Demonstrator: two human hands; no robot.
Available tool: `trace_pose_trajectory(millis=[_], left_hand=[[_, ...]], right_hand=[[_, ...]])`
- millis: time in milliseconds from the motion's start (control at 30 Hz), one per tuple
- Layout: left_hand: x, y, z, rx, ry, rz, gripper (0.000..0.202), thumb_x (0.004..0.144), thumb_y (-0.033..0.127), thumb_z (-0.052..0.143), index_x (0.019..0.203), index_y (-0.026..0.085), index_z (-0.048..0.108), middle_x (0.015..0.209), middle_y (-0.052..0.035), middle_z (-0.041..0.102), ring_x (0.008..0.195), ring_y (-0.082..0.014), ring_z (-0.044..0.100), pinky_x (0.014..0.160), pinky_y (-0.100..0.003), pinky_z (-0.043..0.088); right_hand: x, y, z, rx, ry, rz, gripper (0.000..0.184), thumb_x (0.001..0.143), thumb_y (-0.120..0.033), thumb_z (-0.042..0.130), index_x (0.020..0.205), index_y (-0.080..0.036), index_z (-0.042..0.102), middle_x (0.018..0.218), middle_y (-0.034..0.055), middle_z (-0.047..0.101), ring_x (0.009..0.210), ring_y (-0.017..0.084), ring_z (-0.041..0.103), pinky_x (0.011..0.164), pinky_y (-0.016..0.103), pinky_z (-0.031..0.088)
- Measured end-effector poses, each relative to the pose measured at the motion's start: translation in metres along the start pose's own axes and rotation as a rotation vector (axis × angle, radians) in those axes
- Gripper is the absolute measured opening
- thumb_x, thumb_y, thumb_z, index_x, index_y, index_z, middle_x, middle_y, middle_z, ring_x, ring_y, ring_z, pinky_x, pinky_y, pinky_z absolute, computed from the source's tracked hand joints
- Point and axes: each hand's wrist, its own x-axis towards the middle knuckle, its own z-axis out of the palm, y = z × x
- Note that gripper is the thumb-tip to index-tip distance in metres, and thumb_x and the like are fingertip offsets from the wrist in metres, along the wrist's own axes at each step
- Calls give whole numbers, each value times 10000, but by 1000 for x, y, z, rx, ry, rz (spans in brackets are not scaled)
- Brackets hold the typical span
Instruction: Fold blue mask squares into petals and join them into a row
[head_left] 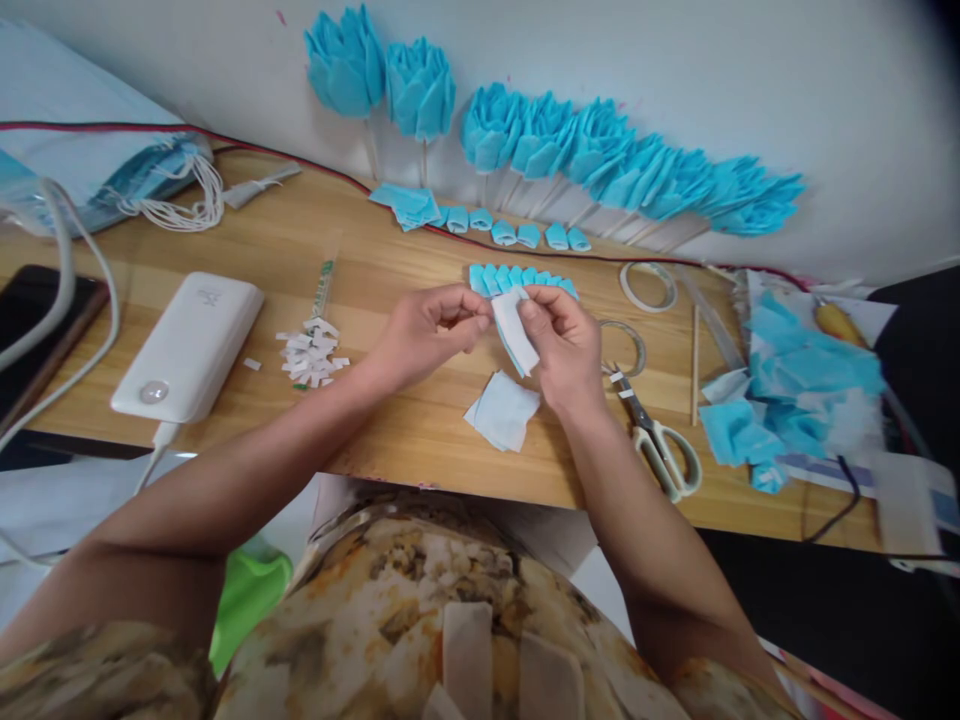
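Note:
Between my two hands is a folded piece of fabric [516, 333], white on the face toward me with a blue edge. My right hand [564, 345] pinches it between thumb and fingers. My left hand [439, 335] is closed at its upper left edge, thumb and fingertips together; whether they grip the fabric is hard to see. Just beyond my hands lies a row of small folded blue pieces [517, 280]. Below them rests a stack of pale fabric squares [504, 410]. Scissors [660, 440] with white handles lie by my right forearm, small white strips on the blades.
Blue fabric flowers [544, 135] on sticks lean along the wall. A white power bank [187, 345] and a heap of white strips [310, 352] lie left. Tape rolls [649, 287], a thin stick [695, 365] and blue scraps [810, 350] lie right. A red-black cable [300, 160] crosses behind.

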Motion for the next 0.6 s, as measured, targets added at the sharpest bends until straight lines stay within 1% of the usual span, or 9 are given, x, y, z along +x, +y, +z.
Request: trace_pose_trajectory(millis=[100,233,333,433,600], left_hand=[[0,1,0,18,1,17,106,794,255,700,771,172,638,656,32,594,577,-85,516,592,-239,429],[0,3,1,22,-10,16,102,778,251,688,759,170,629,647,31,581,581,-84,510,586,-229,422],[-2,3,2,45,-9,21,136,803,284,686,756,172,626,627,29,573,577,-88,512,589,-230,429],[-2,3,2,84,-10,34,197,841,343,694,758,174,634,614,26,567,577,-89,502,582,-228,420],[-1,0,2,85,-33,25,247,815,391,737,767,171,635,619,26,552,573,-88,479,559,-230,383]], right_hand=[[0,-1,1,-14,0,1,390,835,-620,740,958,-251,710,745,-34,644,627,115,530,561,256,434],[1,-2,1,16,37,-3,402,818,-625,760,879,-238,672,687,-51,575,599,99,498,540,240,414],[2,-3,0,42,47,-4,403,834,-626,749,860,-236,652,676,-55,531,582,89,465,531,237,391],[2,-3,-1,74,50,-3,414,828,-635,753,851,-236,645,687,-55,527,580,83,449,533,234,384],[1,-5,1,68,55,1,435,802,-657,764,835,-240,646,666,-58,531,577,86,456,519,231,381]])
